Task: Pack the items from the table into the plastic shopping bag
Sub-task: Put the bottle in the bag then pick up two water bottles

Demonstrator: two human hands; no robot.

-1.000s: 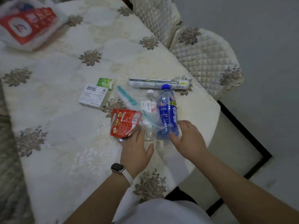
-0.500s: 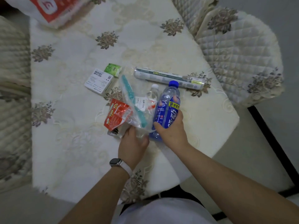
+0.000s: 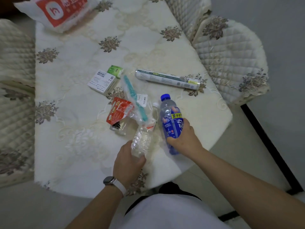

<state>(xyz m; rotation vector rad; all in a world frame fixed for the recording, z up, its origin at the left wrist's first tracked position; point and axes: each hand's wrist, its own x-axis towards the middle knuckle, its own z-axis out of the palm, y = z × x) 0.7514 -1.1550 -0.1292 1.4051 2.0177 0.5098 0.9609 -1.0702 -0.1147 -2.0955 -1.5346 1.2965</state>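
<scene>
Clear bottle (image 3: pixel 142 141), its base clamped by the fingers of the left hand (image 3: pixel 127 161); blue bottle (image 3: pixel 171 124), gripped mid-body by the right hand (image 3: pixel 184 139). Both long axes run away from the person, caps far. Bag (image 3: pixel 56 12) lies at the counter's (image 3: pixel 74 154) far-left corner, well apart; the left hand is nearer.

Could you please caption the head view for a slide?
Left hand grips a clear bottle, right hand a blue bottle; shopping bag lies across the table.
</scene>
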